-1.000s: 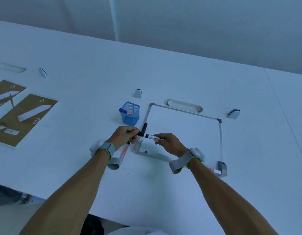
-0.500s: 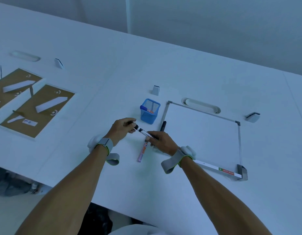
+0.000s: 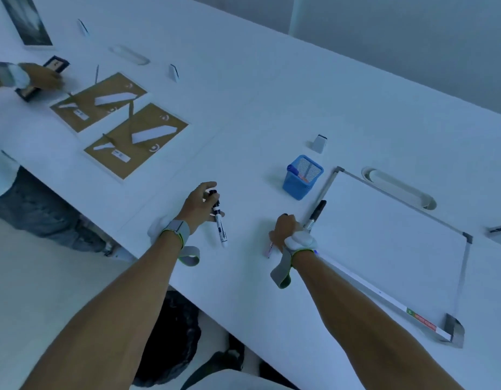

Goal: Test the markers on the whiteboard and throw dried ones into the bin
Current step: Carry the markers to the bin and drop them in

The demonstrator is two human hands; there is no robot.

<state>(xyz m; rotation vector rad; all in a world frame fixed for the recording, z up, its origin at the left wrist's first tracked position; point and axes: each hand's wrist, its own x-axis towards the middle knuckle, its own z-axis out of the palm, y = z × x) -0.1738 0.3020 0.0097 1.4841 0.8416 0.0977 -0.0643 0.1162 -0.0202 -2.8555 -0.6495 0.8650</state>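
My left hand [image 3: 197, 208] grips a white marker with a black cap [image 3: 219, 220] by its cap end, and the body hangs down just above the table. My right hand [image 3: 284, 230] is curled down over a pink marker [image 3: 269, 250] that lies on the table left of the whiteboard [image 3: 392, 243]. Only the pink marker's lower end shows. A black marker [image 3: 316, 213] lies along the whiteboard's left edge, just beyond my right hand. Below the table edge, between my arms, sits a black bin bag [image 3: 173, 333].
A blue mesh cup [image 3: 295, 187] holding markers stands beyond my hands. Two cork boards [image 3: 136, 153] lie at the left, where another person's hand [image 3: 44, 77] holds a dark frame. A white cable slot [image 3: 398, 190] sits behind the whiteboard.
My right hand let go of the white marker and dropped onto the pink one. My left hand carried the white marker off to the left. My view swung left and down.
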